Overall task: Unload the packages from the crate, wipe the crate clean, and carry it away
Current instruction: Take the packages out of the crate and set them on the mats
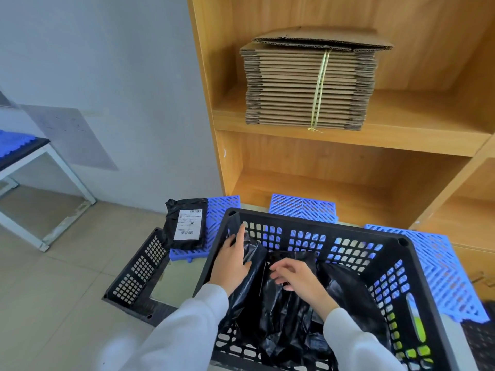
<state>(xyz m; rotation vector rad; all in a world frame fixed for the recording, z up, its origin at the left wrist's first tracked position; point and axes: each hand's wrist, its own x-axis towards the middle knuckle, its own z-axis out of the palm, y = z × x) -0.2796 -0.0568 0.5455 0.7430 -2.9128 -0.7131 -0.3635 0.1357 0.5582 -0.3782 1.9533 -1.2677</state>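
A black perforated plastic crate (pixel 316 223) stands in front of me, filled with several black plastic-wrapped packages (pixel 281 311). My left hand (pixel 233 261) lies inside the crate at its left wall, fingers straight, pressed flat against an upright black package (pixel 254 253). My right hand (pixel 297 277) is in the crate's middle, its fingers curled down onto another black package; whether it grips it is unclear. One black package with a white shipping label (pixel 187 224) lies outside, on a blue slatted pallet (pixel 222 210) left of the crate.
A second black crate (pixel 136 271) sits on the tiled floor at the left. More blue pallets (pixel 434 258) lie behind and right of the crate. A wooden shelf unit (pixel 348 140) holds a tied stack of flat cardboard (pixel 308 84). A white-framed table (pixel 40 162) stands far left.
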